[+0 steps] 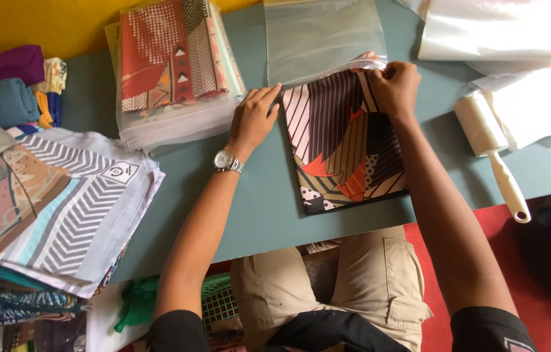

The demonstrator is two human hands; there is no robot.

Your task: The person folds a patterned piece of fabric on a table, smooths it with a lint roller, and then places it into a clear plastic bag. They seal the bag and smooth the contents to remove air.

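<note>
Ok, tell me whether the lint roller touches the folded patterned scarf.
Apart. The head view shows bare table and the right forearm between the lint roller and the folded patterned scarf.

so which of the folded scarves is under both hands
The dark striped scarf with orange patches, held by left hand and right hand; the other scarves lie untouched.

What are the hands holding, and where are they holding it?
Both hold the folded patterned scarf by its top edge: left hand at the top-left corner, right hand at the top-right, by the clear plastic bag mouth.
</note>
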